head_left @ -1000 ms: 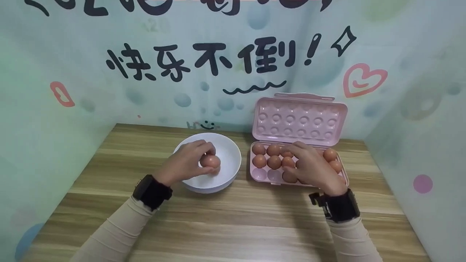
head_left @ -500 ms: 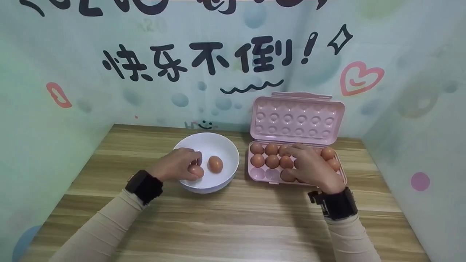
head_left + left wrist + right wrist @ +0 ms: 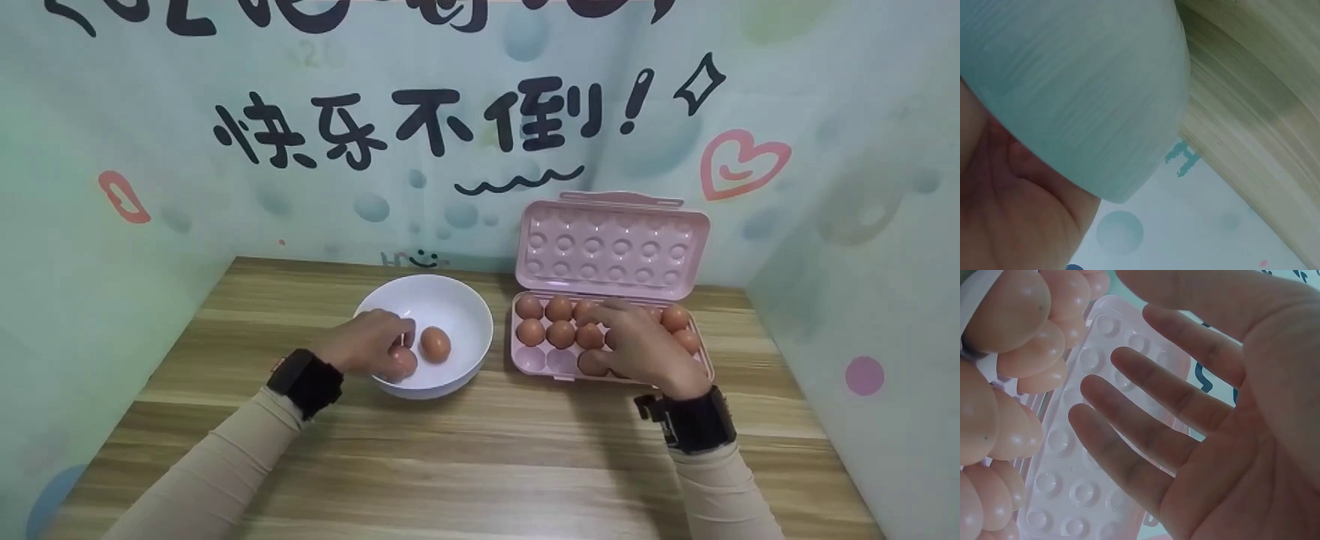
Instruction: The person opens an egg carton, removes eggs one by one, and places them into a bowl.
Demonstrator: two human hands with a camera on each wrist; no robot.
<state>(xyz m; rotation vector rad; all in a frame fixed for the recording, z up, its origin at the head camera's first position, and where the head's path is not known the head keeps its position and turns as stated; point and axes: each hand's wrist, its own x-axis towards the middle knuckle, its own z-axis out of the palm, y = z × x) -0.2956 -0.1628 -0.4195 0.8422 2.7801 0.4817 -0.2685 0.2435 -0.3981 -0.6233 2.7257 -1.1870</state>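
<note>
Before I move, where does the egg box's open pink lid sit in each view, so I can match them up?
Head: the lid is right of centre, raised behind the egg-filled base.
Left wrist: not in it; the white bowl fills the upper left.
Right wrist: left of centre, running top to bottom, partly covered by the right hand.
Shared landmark: the pale printed backdrop, part of which shows in all three.

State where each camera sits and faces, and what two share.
Head: on the head, facing forward and down at bowl and egg box; left hand, right hand and sleeves show.
Left wrist: worn there, facing the bowl's outside; hand partly shows.
Right wrist: worn there, facing eggs and open lid; hand shows.
Shared: head and right wrist show the lid.
</note>
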